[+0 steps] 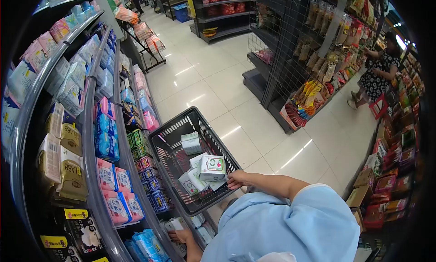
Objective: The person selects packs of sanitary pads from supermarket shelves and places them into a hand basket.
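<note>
My right hand [235, 179] is closed on the rim of a black shopping basket [213, 131], which is tilted beside the shelves. Inside the basket lie several white packs with green print; one pack [212, 166] rests on top of others, and another pack [191, 144] lies apart toward the far end. Down at the low shelf, my left hand [182, 236] reaches in among white packs [176, 224]. Its fingers look stretched out against the packs, though the fingertips are partly hidden.
Shelves of blue, pink and gold packs [72, 171] line the left side, their curved edges close to the basket. A wire rack of hanging snack bags [313, 91] stands at the right. Another person [380, 73] stands in the right aisle near a red basket [378, 106].
</note>
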### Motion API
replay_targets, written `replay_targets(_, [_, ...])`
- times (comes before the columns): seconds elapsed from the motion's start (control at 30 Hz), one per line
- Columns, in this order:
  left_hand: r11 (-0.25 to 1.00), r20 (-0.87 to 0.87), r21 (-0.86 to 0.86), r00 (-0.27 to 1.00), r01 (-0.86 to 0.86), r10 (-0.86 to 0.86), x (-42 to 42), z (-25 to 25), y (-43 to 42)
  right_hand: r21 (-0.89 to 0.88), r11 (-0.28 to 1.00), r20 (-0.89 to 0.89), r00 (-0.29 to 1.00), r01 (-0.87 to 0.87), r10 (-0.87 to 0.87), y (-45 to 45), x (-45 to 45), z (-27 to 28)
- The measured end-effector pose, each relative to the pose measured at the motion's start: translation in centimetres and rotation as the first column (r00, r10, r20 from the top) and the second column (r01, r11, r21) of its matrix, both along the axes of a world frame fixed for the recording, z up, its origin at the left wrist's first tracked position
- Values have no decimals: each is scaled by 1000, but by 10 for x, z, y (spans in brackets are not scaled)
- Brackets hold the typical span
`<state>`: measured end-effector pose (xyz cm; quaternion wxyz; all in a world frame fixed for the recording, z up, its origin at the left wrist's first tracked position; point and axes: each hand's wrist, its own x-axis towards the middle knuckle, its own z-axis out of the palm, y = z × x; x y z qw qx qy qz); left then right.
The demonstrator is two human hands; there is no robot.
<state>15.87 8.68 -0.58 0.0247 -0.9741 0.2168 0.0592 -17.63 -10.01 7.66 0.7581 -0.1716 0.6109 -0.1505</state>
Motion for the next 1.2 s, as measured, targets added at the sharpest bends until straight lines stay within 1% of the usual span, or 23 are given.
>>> replay_targets(0.03, [1000, 0, 5, 1000, -8, 8, 1, 4, -1, -1, 1000, -11, 1000, -9, 9, -1, 1, 0])
replay_targets(0.07, [1000, -64, 5, 998, -10, 10, 4, 8, -1, -2, 1000, -21, 1000, -21, 21, -1, 3, 0])
replay_targets(0.13, [1000, -191, 0, 982, -19, 19, 4, 40, -5, -1, 998, -20, 998, -55, 55, -2, 5, -2])
replay_targets(0.23, [994, -286, 47, 952, -98, 107, 6, 54, -8, 2, 997, -1, 997, -79, 79, -3, 1, -7])
replay_targets(0.3, [999, -252, 34, 967, -32, 40, -4, 58, -1, -4, 998, 7, 998, -70, 70, -3, 3, -9])
replay_targets(0.37, [997, -271, 2, 960, -75, 73, -17, 78, 5, 13, 995, 18, 995, -98, 98, -5, 3, -11])
replay_targets(0.43, [975, -353, -36, 915, -220, 193, -43, 129, 4, 5, 989, 24, 989, -148, 147, -10, 4, -5])
replay_targets(0.5, [949, -318, -115, 916, -295, 246, -48, 124, 24, -7, 979, 34, 978, -204, 204, -14, 4, 1])
replay_targets(0.57, [934, -146, -225, 957, -278, 250, -42, 78, 59, -94, 955, 18, 959, -281, 284, -23, 4, 8])
replay_targets(0.63, [880, -101, -411, 971, -237, 214, -53, 69, 85, -192, 910, -15, 928, -368, 372, -32, 10, 18])
replay_targets(0.67, [845, -68, -496, 979, -199, 191, -59, 64, 97, -245, 878, -42, 909, -411, 414, -35, 13, 25])
replay_targets(0.7, [824, -103, -523, 976, -218, 192, -67, 59, 106, -300, 843, -70, 892, -446, 447, -37, 17, 32])
replay_targets(0.8, [698, -288, -641, 943, -320, 168, -111, 106, 104, -388, 715, -127, 802, -582, 584, -38, 29, 44])
replay_targets(0.83, [637, -264, -731, 962, -243, 65, -124, 112, 107, -405, 667, -121, 759, -626, 639, -37, 34, 61])
replay_targets(0.87, [605, -260, -765, 965, -220, 22, -135, 121, 107, -455, 589, -104, 697, -668, 709, -37, 39, 59])
replay_targets(0.93, [538, -248, -824, 967, -178, -60, -155, 145, 103, -541, 400, -86, 522, -740, 849, -34, 47, 80])
replay_targets(0.97, [431, -226, -892, 961, -137, -161, -160, 154, 99, -631, 287, -102, 444, -721, 890, -29, 50, 92])
replay_targets(1.03, [545, 0, -832, 982, 105, -190, -166, 165, 92, -774, 59, -155, 279, -630, 948, -18, 56, 112])
replay_targets(1.07, [600, 105, -771, 972, 213, -211, -169, 172, 87, -802, -31, -204, 226, -596, 953, -14, 59, 115])
replay_targets(1.1, [587, 101, -777, 966, 227, -239, -172, 186, 74, -823, -119, -254, 172, -555, 952, -10, 61, 117])
replay_targets(1.13, [541, 29, -821, 961, 179, -274, -174, 192, 63, -837, -206, -304, 118, -507, 945, -6, 62, 119])
replay_targets(1.17, [492, -39, -862, 950, 125, -310, -174, 193, 52, -883, -185, -291, 194, -432, 937, -1, 61, 125])
replay_targets(1.2, [439, -101, -896, 932, 66, -348, -175, 199, 39, -856, -154, -226, 89, -494, 970, -4, 62, 131])
